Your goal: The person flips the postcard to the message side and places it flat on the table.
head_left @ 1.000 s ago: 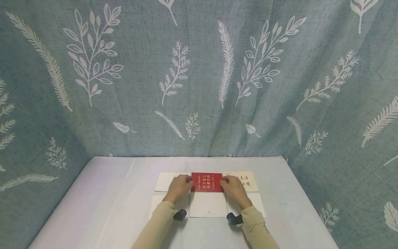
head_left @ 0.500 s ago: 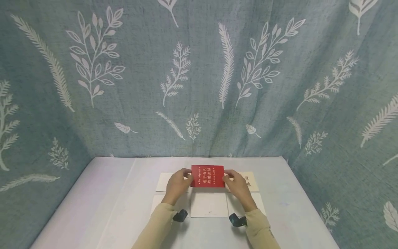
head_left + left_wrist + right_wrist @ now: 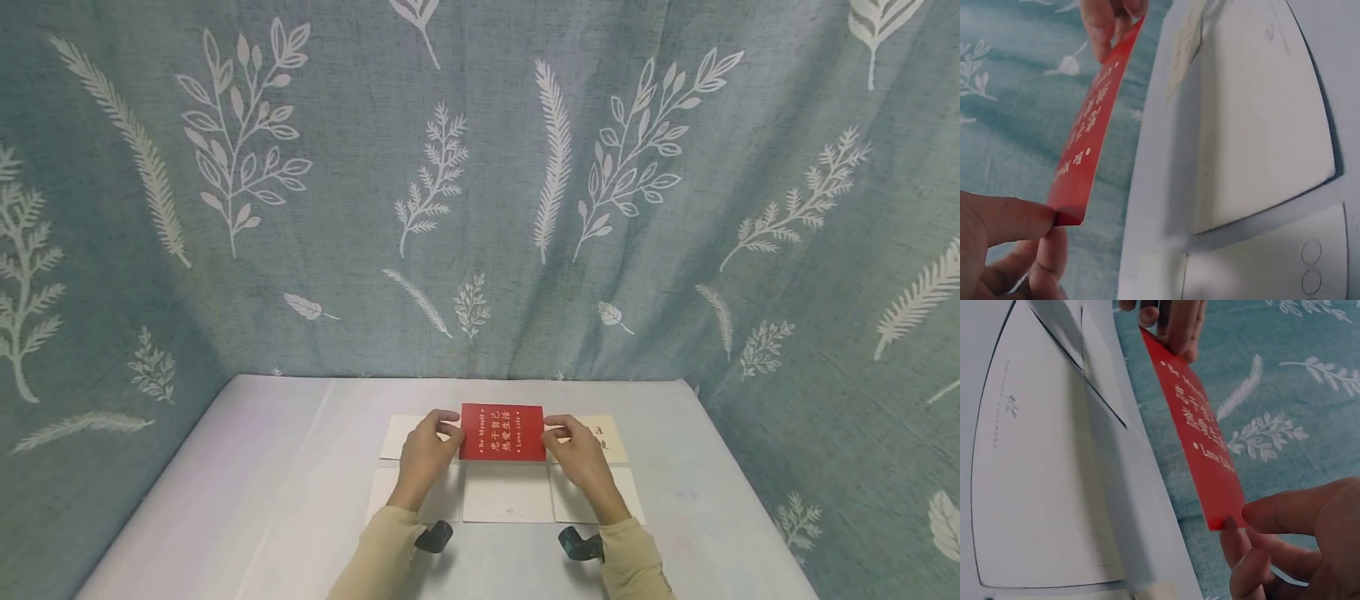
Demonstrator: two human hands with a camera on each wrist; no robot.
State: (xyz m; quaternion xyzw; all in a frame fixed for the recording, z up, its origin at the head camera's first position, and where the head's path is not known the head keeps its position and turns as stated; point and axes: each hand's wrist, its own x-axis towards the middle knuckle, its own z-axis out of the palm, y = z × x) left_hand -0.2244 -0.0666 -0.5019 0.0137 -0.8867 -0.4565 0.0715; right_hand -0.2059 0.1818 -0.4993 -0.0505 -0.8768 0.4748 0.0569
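Blue-green cloth curtain with white leaf prints (image 3: 498, 358): it is hanging across the back and down both sides, closing in the space I'm watching.
Smooth white worktop (image 3: 300, 508): it is running flat up to the curtain and, I'd judge, giving thin paper little to catch on.
Pale rectangular paper cards (image 3: 507, 493): they are lying flat in two rows with narrow gaps between; a cream card with dark brush characters (image 3: 612, 442) is showing in part at the back right.
Left hand below a cream sleeve (image 3: 426, 454): its grip is pinching one short end of the thin rectangular red card with pale lettering (image 3: 501, 433).
Right hand below a cream sleeve (image 3: 577, 454): its grip is likewise pinching the opposite short end.
Red card's place: it is hanging tilted between the hands, above the worktop and clear of the pale cards.
Red card's handling: it is looking very light and fairly stiff, barely bowing; its smooth face is probably feeling a little slippery, and its corners are seeming easy to crease.
Where to hold the red card: both short ends are offering the best purchase, the lettering staying uncovered; squeezing inward is risking a bend.
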